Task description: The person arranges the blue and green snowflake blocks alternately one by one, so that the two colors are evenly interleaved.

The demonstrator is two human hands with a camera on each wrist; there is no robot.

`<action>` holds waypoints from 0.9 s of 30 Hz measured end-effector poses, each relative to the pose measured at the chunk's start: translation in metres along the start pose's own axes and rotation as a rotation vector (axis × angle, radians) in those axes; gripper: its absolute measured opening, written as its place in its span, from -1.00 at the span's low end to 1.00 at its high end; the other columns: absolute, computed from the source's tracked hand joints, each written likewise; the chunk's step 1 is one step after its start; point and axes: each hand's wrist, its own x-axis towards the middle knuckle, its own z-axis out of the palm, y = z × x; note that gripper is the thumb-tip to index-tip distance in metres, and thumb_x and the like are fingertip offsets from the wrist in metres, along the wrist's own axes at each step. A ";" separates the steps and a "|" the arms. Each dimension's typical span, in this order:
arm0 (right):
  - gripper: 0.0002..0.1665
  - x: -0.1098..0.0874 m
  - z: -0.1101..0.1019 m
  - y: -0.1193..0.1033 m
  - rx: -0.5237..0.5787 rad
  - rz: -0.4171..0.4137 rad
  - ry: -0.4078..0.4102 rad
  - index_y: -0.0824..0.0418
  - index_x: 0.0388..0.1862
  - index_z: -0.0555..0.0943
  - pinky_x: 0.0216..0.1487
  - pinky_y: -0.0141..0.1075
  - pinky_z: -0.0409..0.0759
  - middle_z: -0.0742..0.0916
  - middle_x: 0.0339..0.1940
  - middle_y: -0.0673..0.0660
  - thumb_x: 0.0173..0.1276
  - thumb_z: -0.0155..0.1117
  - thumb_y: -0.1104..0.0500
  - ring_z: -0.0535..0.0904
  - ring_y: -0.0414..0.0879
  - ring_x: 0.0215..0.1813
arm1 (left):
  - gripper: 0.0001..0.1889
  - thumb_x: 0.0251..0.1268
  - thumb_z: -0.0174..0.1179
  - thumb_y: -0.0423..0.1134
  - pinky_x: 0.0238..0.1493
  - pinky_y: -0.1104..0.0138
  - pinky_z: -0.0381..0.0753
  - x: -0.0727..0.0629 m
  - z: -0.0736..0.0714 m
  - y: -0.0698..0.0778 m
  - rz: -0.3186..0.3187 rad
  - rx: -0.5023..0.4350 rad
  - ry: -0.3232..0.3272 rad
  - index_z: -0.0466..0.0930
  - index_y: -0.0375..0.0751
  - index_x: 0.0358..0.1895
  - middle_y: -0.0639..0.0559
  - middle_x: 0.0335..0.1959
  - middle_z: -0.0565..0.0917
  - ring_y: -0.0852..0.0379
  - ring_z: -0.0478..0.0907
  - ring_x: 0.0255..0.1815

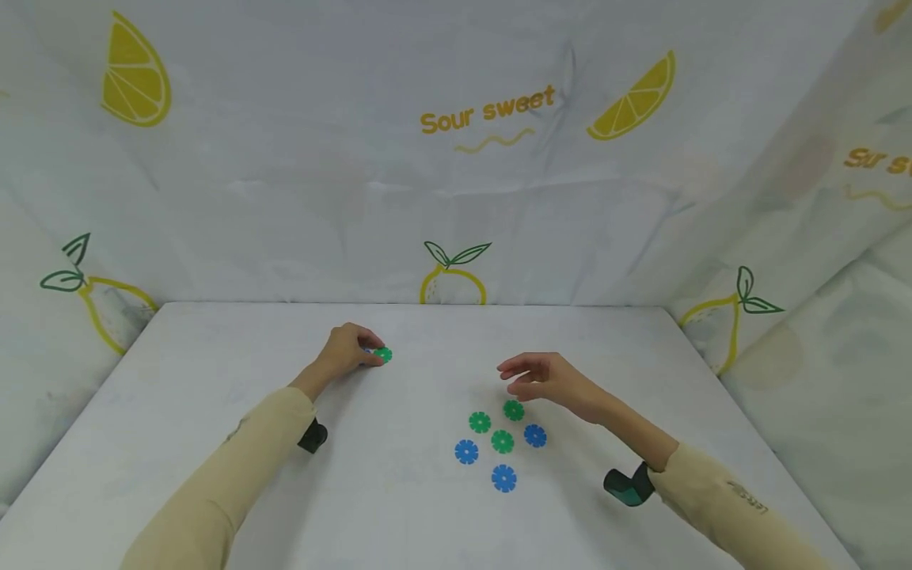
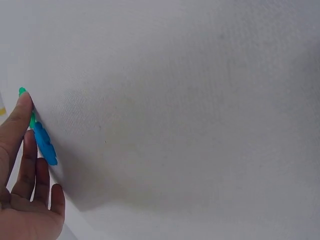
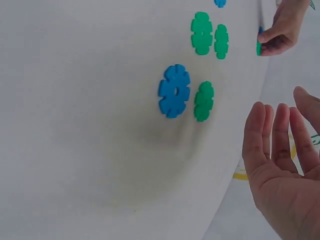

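The left hand (image 1: 349,349) pinched 1 green disc (image 1: 385,355), touching 1 blue disc (image 2: 46,145), over the tabletop (image 1: 385,507); the right hand (image 1: 552,380), grip loosely spread, hovered near 3 loose green discs (image 1: 502,442) and 3 loose blue discs (image 1: 466,452).

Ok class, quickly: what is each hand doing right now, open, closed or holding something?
Left hand: closed, holding a green disc with a blue disc against it.
Right hand: open, holding nothing.
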 end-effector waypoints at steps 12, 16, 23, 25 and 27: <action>-0.51 -0.028 -0.006 0.039 -0.055 -0.003 0.006 0.35 0.18 0.51 -0.02 -0.39 0.59 0.64 0.09 0.27 0.33 0.30 0.17 0.58 0.06 0.06 | -0.74 0.04 0.43 -0.32 0.04 0.11 0.48 0.002 -0.002 0.002 -0.012 0.016 -0.014 0.69 -0.32 -0.17 -0.11 -0.24 0.69 -0.03 0.54 -0.12; -0.53 -0.035 -0.007 0.051 -0.022 -0.066 -0.001 0.38 0.15 0.52 -0.02 -0.42 0.58 0.65 0.05 0.28 0.30 0.32 0.22 0.59 -0.04 0.01 | -0.74 0.04 0.43 -0.33 0.03 0.11 0.48 0.001 -0.003 0.003 -0.016 0.021 -0.018 0.69 -0.34 -0.17 -0.12 -0.25 0.69 -0.04 0.54 -0.13; -0.59 -0.043 -0.010 0.064 0.014 -0.127 -0.034 0.44 0.10 0.53 0.01 -0.41 0.57 0.64 0.03 0.38 0.29 0.30 0.31 0.59 0.00 0.04 | -0.74 0.05 0.42 -0.33 0.02 0.10 0.49 0.000 -0.003 0.004 -0.011 0.016 -0.022 0.69 -0.35 -0.17 -0.13 -0.25 0.69 -0.04 0.55 -0.13; -0.61 -0.044 -0.011 0.066 0.011 -0.134 -0.048 0.44 0.08 0.54 0.02 -0.41 0.57 0.65 0.01 0.38 0.28 0.30 0.33 0.60 0.03 0.03 | -0.74 0.05 0.43 -0.34 0.01 0.11 0.48 -0.001 -0.002 0.004 -0.015 0.018 -0.021 0.69 -0.34 -0.17 -0.12 -0.26 0.68 -0.03 0.54 -0.14; -0.62 -0.044 -0.011 0.069 0.004 -0.140 -0.060 0.44 0.07 0.56 0.04 -0.40 0.56 0.66 -0.01 0.36 0.28 0.30 0.35 0.61 0.03 0.02 | -0.74 0.04 0.43 -0.34 0.01 0.11 0.48 -0.001 -0.002 0.005 -0.017 0.020 -0.020 0.69 -0.35 -0.18 -0.10 -0.28 0.68 -0.03 0.53 -0.15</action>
